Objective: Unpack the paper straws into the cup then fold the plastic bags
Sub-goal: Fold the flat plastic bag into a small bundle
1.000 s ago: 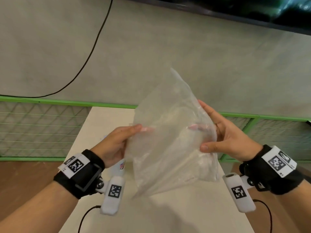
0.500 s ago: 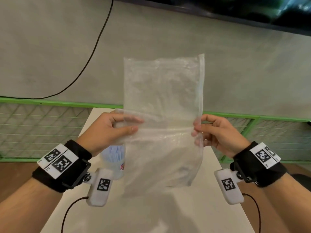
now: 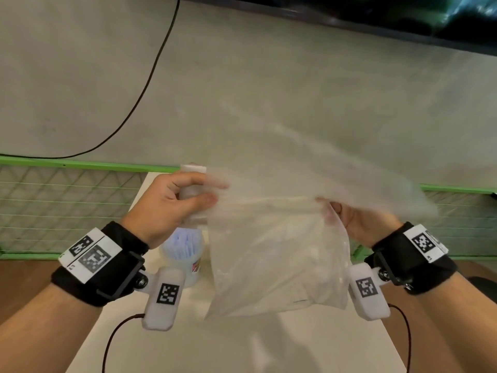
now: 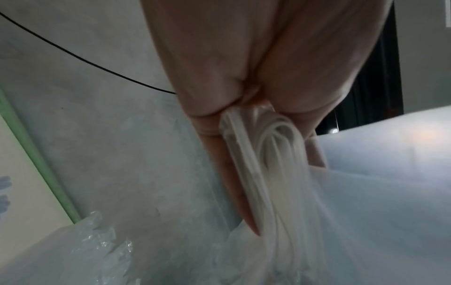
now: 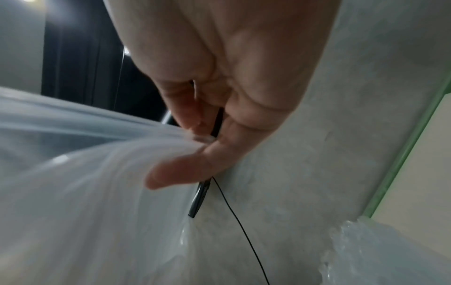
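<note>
A clear plastic bag [image 3: 277, 254] hangs in the air between both hands above the white table [image 3: 231, 345]. My left hand [image 3: 172, 203] pinches its left edge, where the bunched plastic [image 4: 263, 173] sits between thumb and fingers. My right hand [image 3: 357, 219] pinches the right edge [image 5: 136, 154]. The bag's upper half is blurred and swept over toward the right. A clear cup [image 3: 183, 254] holding pale blue paper straws [image 3: 183, 244] stands on the table below my left hand.
A grey wall [image 3: 269, 90] with a black cable [image 3: 150, 76] rises behind the table. A green-framed wire mesh fence [image 3: 53, 205] runs along both sides. Brown floor [image 3: 18, 286] shows past the table's left and right edges.
The bag's upright top half has flipped down and over to the right. Both hands have dropped slightly and kept their pinch on the bag's edges.
</note>
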Demonstrator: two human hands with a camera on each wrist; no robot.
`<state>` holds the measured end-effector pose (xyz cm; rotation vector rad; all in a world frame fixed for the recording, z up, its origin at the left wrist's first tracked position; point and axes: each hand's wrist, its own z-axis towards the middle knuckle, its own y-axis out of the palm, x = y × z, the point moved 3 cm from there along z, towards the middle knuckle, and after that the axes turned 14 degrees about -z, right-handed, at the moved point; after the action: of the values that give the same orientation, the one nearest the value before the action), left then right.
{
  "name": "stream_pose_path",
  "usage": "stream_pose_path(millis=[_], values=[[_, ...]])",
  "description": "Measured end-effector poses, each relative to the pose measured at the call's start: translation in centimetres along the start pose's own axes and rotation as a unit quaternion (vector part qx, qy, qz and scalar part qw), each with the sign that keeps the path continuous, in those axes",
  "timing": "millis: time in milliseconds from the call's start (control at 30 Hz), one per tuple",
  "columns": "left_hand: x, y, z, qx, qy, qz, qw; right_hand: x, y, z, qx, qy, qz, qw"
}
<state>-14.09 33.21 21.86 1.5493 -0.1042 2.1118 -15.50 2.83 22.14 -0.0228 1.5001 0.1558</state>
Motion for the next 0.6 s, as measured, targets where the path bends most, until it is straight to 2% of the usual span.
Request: stream_pose_path(millis=[67, 133, 233, 333, 433, 500, 600], values=[[-0.2, -0.2, 0.1, 0.003, 0.006, 0.011, 1.000, -0.3, -0.3, 0.0, -0.057, 0.017, 0.003, 0.998], [-0.4, -0.5, 0.2, -0.010, 0.005, 0.030, 1.000, -0.6, -0.6, -0.1, -0.080, 0.004, -0.026, 0.996], [-0.2, -0.7, 0.2, -0.019, 0.024, 0.042, 0.999, -0.7, -0.7, -0.5, -0.081, -0.037, -0.047, 0.995], [0.2, -0.7, -0.6, -0.025, 0.020, -0.021, 0.999, -0.5, -1.3, -0.8, -0.064, -0.064, -0.015, 0.996], [-0.4, -1.4, -1.7, 0.010, -0.028, -0.090, 0.996, -0.4, -2.3, -1.0, -0.023, -0.062, -0.008, 0.998], [-1.5, -1.6, -2.7, 0.029, -0.067, -0.078, 0.994, -0.2, -2.7, -1.3, -0.006, -0.053, 0.002, 0.999], [-3.2, -0.4, -3.9, 0.002, -0.161, -0.093, 0.983, -0.2, -2.5, -1.4, -0.007, -0.043, 0.003, 0.999]])
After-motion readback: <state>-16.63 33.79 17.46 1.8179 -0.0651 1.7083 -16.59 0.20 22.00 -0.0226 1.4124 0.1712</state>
